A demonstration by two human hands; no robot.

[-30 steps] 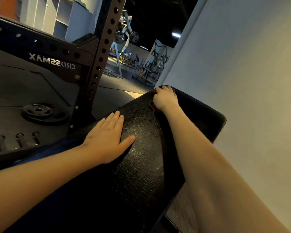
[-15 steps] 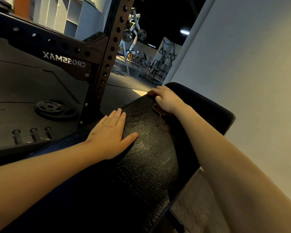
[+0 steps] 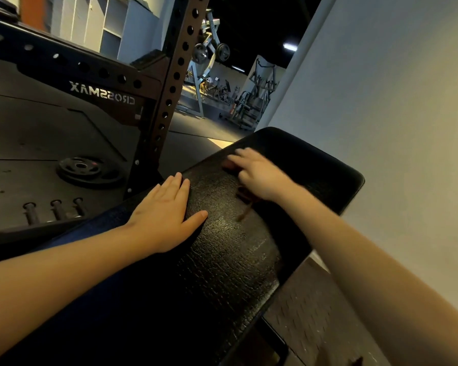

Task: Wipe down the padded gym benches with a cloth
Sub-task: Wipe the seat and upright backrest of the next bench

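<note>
Cloth [image 3: 245, 197] mid-frame, only pressed under flat R hand [image 3: 259, 175], may bunch/slip off bench [image 3: 222, 260]; L hand [image 3: 167, 215] flat, bracing.

Bench [image 3: 222, 260] pad bare between left hand [image 3: 164, 217], flat at the left edge, and right hand [image 3: 259, 175] near the far end. Wall [image 3: 381, 128] close along the right side. Rack upright [image 3: 167, 96] just beside the left edge; weight plate [image 3: 87, 169] on floor [image 3: 37, 128] beyond.
</note>
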